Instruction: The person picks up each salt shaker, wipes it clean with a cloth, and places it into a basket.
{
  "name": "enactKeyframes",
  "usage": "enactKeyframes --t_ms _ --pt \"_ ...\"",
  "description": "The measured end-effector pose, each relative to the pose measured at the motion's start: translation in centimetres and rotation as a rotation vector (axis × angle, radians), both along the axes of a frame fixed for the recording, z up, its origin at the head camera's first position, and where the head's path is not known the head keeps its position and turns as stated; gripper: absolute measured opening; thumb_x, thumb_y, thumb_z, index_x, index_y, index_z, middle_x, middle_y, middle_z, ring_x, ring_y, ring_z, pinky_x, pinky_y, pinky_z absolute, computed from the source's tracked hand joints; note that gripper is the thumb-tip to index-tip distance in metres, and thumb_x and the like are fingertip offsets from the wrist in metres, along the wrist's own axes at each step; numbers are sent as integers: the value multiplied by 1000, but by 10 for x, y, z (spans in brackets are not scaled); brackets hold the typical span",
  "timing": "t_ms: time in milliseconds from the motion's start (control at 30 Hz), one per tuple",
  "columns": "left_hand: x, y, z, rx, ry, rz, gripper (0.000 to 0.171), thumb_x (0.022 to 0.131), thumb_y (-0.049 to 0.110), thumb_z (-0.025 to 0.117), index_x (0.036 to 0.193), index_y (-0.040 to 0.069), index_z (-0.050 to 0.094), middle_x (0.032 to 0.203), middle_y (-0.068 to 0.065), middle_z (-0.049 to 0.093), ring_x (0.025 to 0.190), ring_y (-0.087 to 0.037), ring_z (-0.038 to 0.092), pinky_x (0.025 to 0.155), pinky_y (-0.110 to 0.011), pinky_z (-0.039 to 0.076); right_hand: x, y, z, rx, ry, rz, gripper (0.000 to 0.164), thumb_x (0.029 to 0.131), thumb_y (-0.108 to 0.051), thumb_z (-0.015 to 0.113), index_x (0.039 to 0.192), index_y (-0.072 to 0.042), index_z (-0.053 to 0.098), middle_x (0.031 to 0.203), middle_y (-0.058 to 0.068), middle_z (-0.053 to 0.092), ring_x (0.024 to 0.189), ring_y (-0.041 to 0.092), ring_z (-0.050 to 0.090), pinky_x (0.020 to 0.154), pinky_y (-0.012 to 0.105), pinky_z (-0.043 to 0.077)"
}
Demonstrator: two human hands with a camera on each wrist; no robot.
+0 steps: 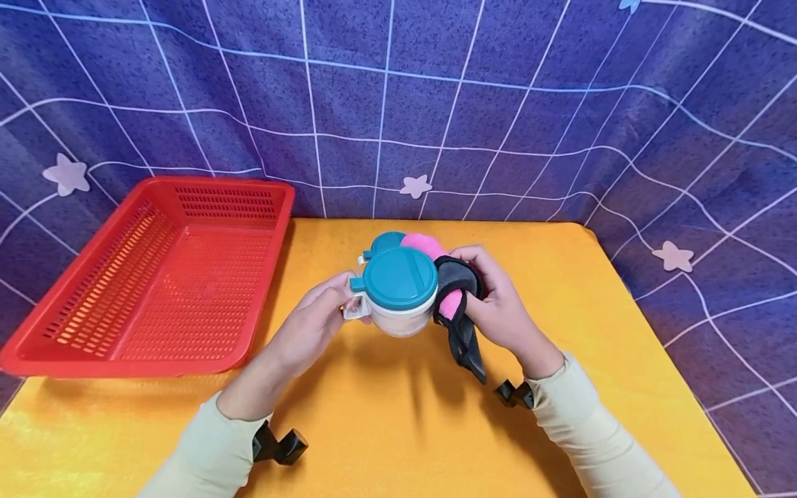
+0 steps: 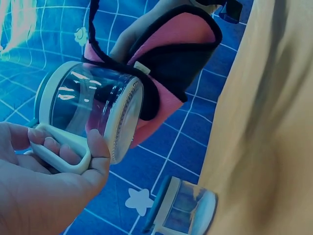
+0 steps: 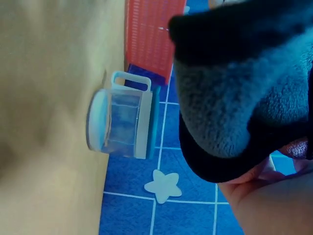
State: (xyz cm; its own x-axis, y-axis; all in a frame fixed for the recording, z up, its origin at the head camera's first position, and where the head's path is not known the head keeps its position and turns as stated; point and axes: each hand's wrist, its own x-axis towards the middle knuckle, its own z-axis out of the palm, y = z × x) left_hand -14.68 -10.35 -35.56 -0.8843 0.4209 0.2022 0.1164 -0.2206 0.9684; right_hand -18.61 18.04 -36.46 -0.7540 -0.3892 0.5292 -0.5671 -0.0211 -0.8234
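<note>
Above the table, my left hand [image 1: 314,318] grips a clear jar [image 1: 401,280] with a teal lid by its white handle [image 2: 73,140], fingers passing through the loop. On the jar's other side, my right hand [image 1: 504,308] holds a pink and grey cloth [image 1: 459,273] with black edging against the jar wall. One end of the cloth hangs down below that hand. A second clear jar [image 3: 124,122], also with a teal lid and white handle, stands upright on the table behind; the held jar partly hides it in the head view.
A red plastic basket [image 1: 264,290] with slotted sides sits at the left of the yellow-covered table [image 1: 373,429]. A blue grid-patterned curtain [image 1: 349,104] with stars hangs at the back and sides. Black camera mounts [image 1: 280,446] stick out from both wrists.
</note>
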Motion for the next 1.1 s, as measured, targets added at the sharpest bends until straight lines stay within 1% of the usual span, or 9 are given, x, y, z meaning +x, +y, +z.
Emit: enactKeyframes --t_ms 167,300,400,467,533,633,767,933,1100 --pt "0 1 0 -9 -1 -18 20 103 8 29 90 1 42 94 -12 48 93 -26 51 88 -34 46 -5 3 -4 15 -41 64 56 91 -34 77 125 4 54 110 12 62 92 26 65 79 31 55" --pt "0 1 -1 -27 8 -22 21 103 7 30 93 -2 46 98 -10 51 96 -24 53 91 -34 47 -7 7 -1 21 -63 113 58 92 -36 75 126 6 52 112 13 62 89 27 68 77 32 56" --pt "-1 1 -2 -43 2 -25 29 102 6 32 111 -12 54 103 -7 57 100 -20 57 95 -32 49 -11 11 6 50 -69 137 55 93 -34 74 126 5 53 112 15 63 90 27 67 79 32 55" --pt "-1 1 -2 -50 0 -26 37 103 5 33 126 -16 52 107 -5 61 102 -18 59 96 -31 50 -13 15 12 81 -75 152 52 94 -34 74 126 3 55 111 16 63 88 28 66 78 32 55" --pt "-1 1 -3 -54 -3 -26 40 104 6 33 130 -19 50 107 -5 61 101 -17 60 96 -31 50 -16 18 19 116 -79 163 48 94 -33 74 125 0 56 110 16 63 90 29 64 79 32 53" --pt "-1 1 -3 -53 10 -34 35 105 7 32 122 -17 53 103 -7 59 99 -18 59 96 -31 50 -18 21 26 153 -89 180 44 95 -29 75 125 -2 57 108 16 64 89 30 63 79 32 52" --pt "-1 2 -3 -49 16 -49 29 107 8 32 110 -10 55 97 -10 54 97 -20 56 94 -33 50 -21 23 31 168 -78 165 40 95 -23 75 124 -1 59 108 15 65 89 26 61 78 31 51" --pt "0 4 -3 -71 2 -68 22 106 8 33 93 -1 48 91 -9 45 94 -22 53 93 -34 49 -26 26 36 186 -63 192 41 93 -19 77 125 0 59 109 14 65 88 26 61 77 32 51" --pt "1 5 -3 -82 -3 -75 23 107 8 33 97 0 52 93 -8 48 95 -20 55 94 -34 50 -28 26 47 263 -10 232 38 90 -16 80 122 -3 62 117 12 65 101 29 62 89 34 50"
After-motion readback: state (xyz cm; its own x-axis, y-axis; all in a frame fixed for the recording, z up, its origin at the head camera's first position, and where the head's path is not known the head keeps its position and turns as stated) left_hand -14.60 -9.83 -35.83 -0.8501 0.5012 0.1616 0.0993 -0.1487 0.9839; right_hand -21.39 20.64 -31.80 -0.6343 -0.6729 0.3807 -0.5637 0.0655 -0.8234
